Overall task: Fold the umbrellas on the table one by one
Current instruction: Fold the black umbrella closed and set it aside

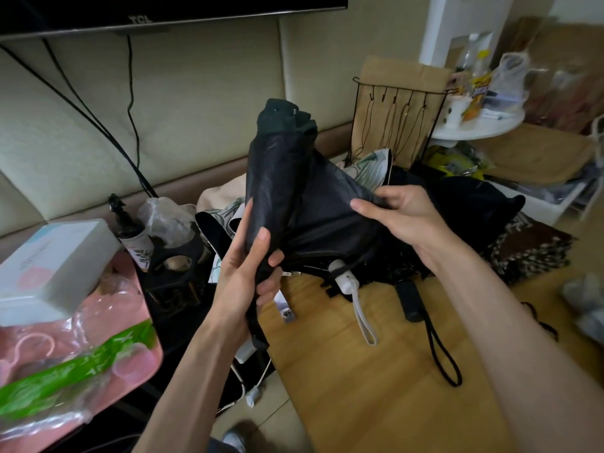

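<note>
Both hands are on one black umbrella, held up in the middle of the frame above the far edge of the wooden desk. The left hand grips the gathered lower end of its canopy, fingers and thumb curled round the bunched fabric. The right hand, right of centre, pinches a loose fold of the same canopy between thumb and fingers and holds it out to the side. The umbrella stands nearly upright, its top end toward the upper middle of the frame, and the canopy is only partly gathered.

More umbrellas lie in a heap on the desk behind and below the hands. A white handle with a pale wrist strap rests on the wood just under the held canopy. Just right of it, a black handle trails a black cord loop toward the lower right. A floral canopy shows behind the held umbrella, above the right hand.

At the left edge, a white box sits on a pink tray, and a spray bottle stands just beyond them. A television runs across the upper left, and a black wire rack stands in the upper right.
</note>
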Available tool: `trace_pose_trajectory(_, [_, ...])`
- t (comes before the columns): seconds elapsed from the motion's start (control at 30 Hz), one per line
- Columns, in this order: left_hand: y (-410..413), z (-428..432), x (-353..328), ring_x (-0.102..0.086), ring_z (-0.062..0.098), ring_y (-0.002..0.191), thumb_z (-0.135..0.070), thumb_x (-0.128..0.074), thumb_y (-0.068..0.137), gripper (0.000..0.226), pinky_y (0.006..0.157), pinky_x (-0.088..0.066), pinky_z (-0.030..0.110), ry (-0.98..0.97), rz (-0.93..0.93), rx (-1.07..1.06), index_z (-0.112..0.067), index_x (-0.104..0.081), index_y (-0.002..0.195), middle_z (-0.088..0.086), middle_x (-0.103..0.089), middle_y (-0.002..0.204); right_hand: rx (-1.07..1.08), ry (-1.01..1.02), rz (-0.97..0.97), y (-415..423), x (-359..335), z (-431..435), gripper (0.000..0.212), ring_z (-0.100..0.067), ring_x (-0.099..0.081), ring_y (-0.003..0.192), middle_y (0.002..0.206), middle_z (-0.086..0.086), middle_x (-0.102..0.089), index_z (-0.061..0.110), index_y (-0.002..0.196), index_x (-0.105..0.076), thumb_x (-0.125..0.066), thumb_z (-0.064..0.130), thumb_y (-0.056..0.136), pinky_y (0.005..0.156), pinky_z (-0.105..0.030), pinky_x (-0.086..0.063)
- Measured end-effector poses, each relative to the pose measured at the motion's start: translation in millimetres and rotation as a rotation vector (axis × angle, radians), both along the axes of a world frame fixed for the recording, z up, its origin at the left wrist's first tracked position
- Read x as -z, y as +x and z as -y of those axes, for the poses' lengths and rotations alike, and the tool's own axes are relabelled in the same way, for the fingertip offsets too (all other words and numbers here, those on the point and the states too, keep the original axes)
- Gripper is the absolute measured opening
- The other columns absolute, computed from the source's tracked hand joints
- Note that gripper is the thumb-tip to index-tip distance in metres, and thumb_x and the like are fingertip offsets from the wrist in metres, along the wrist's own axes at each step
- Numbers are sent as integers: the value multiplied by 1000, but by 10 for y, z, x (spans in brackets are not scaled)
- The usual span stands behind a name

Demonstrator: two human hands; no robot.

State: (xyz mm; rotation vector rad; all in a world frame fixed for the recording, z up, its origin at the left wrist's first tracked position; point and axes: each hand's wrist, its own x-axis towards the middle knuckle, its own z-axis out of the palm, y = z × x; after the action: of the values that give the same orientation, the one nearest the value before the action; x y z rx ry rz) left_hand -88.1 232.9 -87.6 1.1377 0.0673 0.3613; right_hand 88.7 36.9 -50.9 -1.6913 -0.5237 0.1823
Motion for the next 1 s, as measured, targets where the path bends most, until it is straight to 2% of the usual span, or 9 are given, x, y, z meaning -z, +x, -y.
trace_pose_trajectory(0.23, [83, 85, 119, -31, 13, 44, -12, -69, 97, 85, 37, -33, 23, 167, -78, -149, -58, -31, 157, 9, -45, 69, 83, 115, 306, -104, -83, -13, 12, -21, -77, 87, 90, -6, -80, 6, 95, -78, -76, 17, 97, 83, -40, -60])
trace_pose_trajectory(0.4, [171, 137, 208, -51, 23, 43, -21, -68, 101, 74, 42, -50, 33, 393, -158, -261, -33, -31, 163, 10, -64, 71, 132, 97, 556, -234, -276, -133, 6, -8, -74, 85, 88, 11, -77, 16, 96, -81, -77, 21, 96, 78, -32, -60])
trace_pose_trajectory(0.47, [175, 154, 247, -58, 31, 47, -33, -67, 101, 53, 45, -57, 46, 529, -160, -252, -25, -48, 150, 10, -65, 71, 153, 84, 634, -305, -360, -209, 7, -2, -73, 88, 88, 17, -75, 16, 98, -82, -78, 21, 95, 80, -22, -56])
trace_pose_trajectory(0.53, [157, 162, 286, -58, 34, 51, -43, -65, 101, 25, 48, -57, 52, 609, -142, -237, -26, -62, 118, 12, -60, 70, 161, 90, 681, -351, -439, -287, 9, -1, -73, 89, 90, 17, -75, 15, 98, -82, -79, 22, 93, 80, -21, -56])
trace_pose_trajectory(0.6, [139, 174, 278, -53, 31, 53, -48, -63, 101, 24, 48, -52, 41, 583, -160, -228, -25, -59, 94, 7, -58, 70, 126, 95, 667, -360, -502, -353, 10, -5, -74, 89, 91, 13, -77, 13, 97, -82, -79, 22, 94, 81, -31, -59])
trace_pose_trajectory(0.67, [149, 195, 261, -48, 22, 54, -46, -62, 101, 34, 47, -43, 31, 510, -190, -246, -16, -55, 88, 5, -54, 68, 98, 90, 627, -350, -530, -380, 11, -8, -74, 89, 91, 9, -78, 12, 98, -82, -77, 21, 95, 81, -37, -60])
trace_pose_trajectory(0.77, [163, 202, 235, -42, 15, 51, -42, -64, 102, 43, 45, -37, 23, 434, -212, -328, -3, -53, 87, 7, -50, 65, 98, 101, 511, -293, -496, -307, 11, -5, -75, 94, 97, 9, -78, 14, 107, -81, -77, 16, 96, 85, -29, -61])
trace_pose_trajectory(0.87, [172, 160, 261, -45, 15, 49, -48, -61, 102, 50, 47, -39, 24, 473, -182, -413, 0, -54, 89, 6, -53, 64, 142, 46, 457, -231, -383, -122, 16, 0, -75, 94, 98, 13, -78, 17, 108, -80, -81, 13, 92, 86, -23, -61])
trace_pose_trajectory(1.0, [188, 51, 318, -51, 17, 57, -56, -61, 101, 41, 57, -42, 36, 486, -161, -486, -20, -57, 83, 3, -57, 68, 268, -52, 504, -194, -253, 39, 10, 3, -74, 82, 87, 18, -75, 22, 97, -81, -86, 23, 89, 79, -22, -62])
